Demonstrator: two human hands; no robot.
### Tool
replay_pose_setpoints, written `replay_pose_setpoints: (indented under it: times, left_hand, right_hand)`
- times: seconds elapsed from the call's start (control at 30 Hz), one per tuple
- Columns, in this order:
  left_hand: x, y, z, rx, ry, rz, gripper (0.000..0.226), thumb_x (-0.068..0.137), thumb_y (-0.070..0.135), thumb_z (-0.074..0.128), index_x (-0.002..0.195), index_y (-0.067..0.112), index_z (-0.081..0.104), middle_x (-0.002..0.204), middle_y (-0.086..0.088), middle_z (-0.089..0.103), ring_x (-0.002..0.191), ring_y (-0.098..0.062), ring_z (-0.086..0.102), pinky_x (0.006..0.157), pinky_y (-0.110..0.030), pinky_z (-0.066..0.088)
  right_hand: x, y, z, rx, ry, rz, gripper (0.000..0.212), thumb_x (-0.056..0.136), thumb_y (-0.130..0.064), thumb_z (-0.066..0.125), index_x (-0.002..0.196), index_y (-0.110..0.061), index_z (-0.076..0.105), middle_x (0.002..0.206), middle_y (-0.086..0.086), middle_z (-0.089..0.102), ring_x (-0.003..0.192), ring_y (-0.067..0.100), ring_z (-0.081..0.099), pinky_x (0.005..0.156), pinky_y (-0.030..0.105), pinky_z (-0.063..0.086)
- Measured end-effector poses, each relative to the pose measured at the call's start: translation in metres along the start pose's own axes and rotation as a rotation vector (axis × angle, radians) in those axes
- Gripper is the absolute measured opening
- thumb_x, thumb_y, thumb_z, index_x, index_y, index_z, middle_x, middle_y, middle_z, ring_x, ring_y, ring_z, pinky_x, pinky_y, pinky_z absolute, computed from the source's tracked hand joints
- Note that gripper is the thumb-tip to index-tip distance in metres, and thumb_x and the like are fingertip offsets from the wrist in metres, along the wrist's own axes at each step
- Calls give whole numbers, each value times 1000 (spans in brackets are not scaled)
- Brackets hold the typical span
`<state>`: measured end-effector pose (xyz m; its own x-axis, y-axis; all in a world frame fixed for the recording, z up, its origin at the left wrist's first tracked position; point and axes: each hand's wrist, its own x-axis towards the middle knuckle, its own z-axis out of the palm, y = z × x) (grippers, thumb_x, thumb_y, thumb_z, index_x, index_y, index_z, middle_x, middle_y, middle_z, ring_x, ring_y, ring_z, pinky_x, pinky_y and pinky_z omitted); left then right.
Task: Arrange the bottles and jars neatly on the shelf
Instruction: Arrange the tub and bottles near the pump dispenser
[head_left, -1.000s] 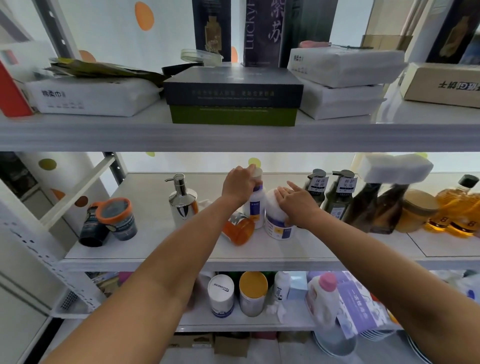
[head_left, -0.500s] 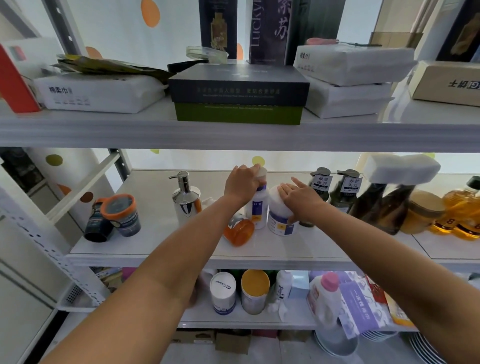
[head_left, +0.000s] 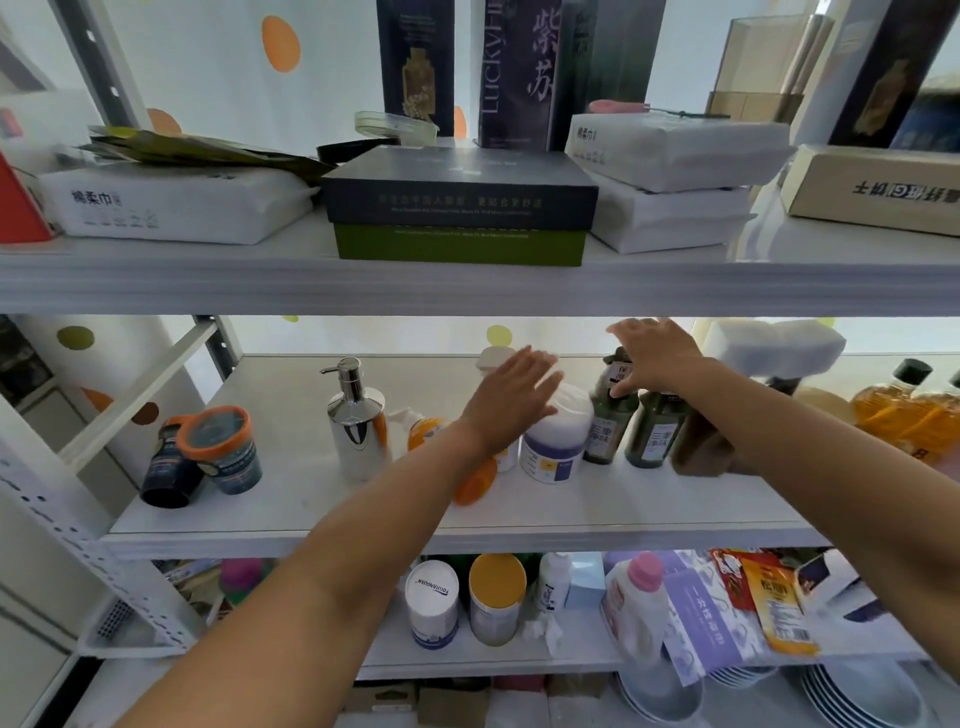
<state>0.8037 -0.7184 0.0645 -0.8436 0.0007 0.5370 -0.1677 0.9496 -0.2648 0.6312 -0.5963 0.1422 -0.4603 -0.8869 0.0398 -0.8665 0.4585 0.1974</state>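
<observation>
On the middle shelf (head_left: 623, 514), right of centre, two dark green pump bottles (head_left: 652, 439) stand side by side just right of a squat white jar (head_left: 553, 447). The bottles look tall, smooth and easily tipped, so they are best gripped round the body, not the pump, while the wide jar should lift by its lid rim. The left hand (head_left: 511, 397) hovers flat over the jar, fingers straight and slightly spread. The right hand (head_left: 657, 358) reaches farther in above the pumps, fingers apart, clamped on nothing.
</observation>
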Motion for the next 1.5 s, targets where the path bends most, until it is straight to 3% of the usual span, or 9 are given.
replay_pose_setpoints:
  times: [0.1, 0.27, 0.6, 0.87, 1.0, 1.17, 1.27, 1.37, 1.5]
  left_hand:
    - [4, 21, 4, -50, -141, 37, 54, 76, 33, 76, 119, 4, 62, 120, -16, 64, 110, -31, 61, 96, -39, 49]
    - [9, 37, 13, -25, -401, -86, 61, 95, 28, 53, 144, 1, 31, 149, -17, 37, 136, -30, 38, 114, -38, 29]
    - [8, 43, 11, -52, -392, -210, 57, 96, 12, 52, 147, 2, 27, 152, -13, 34, 139, -28, 36, 114, -37, 30]
    - [9, 42, 12, -108, -417, -292, 57, 97, 14, 49, 148, 4, 24, 153, -12, 32, 139, -27, 36, 110, -38, 38]
    - [5, 51, 15, -123, -411, -289, 61, 97, 19, 49, 149, 5, 21, 156, -11, 26, 143, -28, 28, 113, -40, 31]
    - [-36, 48, 20, -166, -190, -219, 57, 79, 19, 75, 129, 9, 51, 135, -12, 55, 123, -29, 55, 102, -39, 43]
    - [-64, 42, 18, -114, -107, -291, 54, 70, 31, 81, 112, 10, 55, 110, -12, 65, 99, -27, 66, 86, -36, 54]
    - [-85, 34, 17, -87, -231, -496, 69, 58, 51, 82, 105, 10, 53, 95, -11, 63, 83, -25, 63, 71, -32, 55]
    - [-105, 26, 14, -56, -365, -754, 73, 78, 43, 70, 138, 17, 38, 137, -18, 37, 127, -34, 41, 103, -38, 39]
  right_hand:
    - [0, 4, 5, 123, -97, 88, 61, 74, -35, 76, 124, -15, 47, 118, 8, 61, 106, 27, 58, 86, 39, 49]
    - [-3, 4, 6, 209, -90, 97, 44, 78, -22, 73, 114, -12, 51, 109, 10, 62, 98, 27, 59, 81, 39, 51]
    - [4, 10, 2, 40, -90, -25, 39, 78, -22, 74, 115, -21, 61, 117, 3, 65, 123, 26, 49, 117, 40, 20]
    - [0, 10, 4, 17, -106, -47, 44, 80, -24, 70, 120, -21, 53, 117, 4, 63, 120, 23, 52, 118, 42, 12]
    - [-6, 3, 6, -10, -145, -117, 87, 76, -39, 74, 147, -24, 26, 151, 2, 36, 142, 21, 28, 120, 43, 4]
    - [-9, -34, 15, -144, 4, -328, 93, 77, -47, 71, 150, -20, 20, 157, 1, 26, 145, 17, 23, 120, 40, 0]
    - [-9, -58, 23, -132, -34, -357, 87, 77, -50, 69, 147, -18, 29, 152, 2, 35, 142, 19, 31, 120, 42, 4]
    - [-5, -78, 35, -89, -82, -334, 75, 77, -51, 68, 137, -15, 42, 139, 4, 51, 129, 22, 47, 119, 42, 20]
    - [-3, -94, 44, -51, -12, -269, 63, 76, -54, 68, 120, -12, 53, 118, 5, 62, 105, 23, 58, 98, 34, 43]
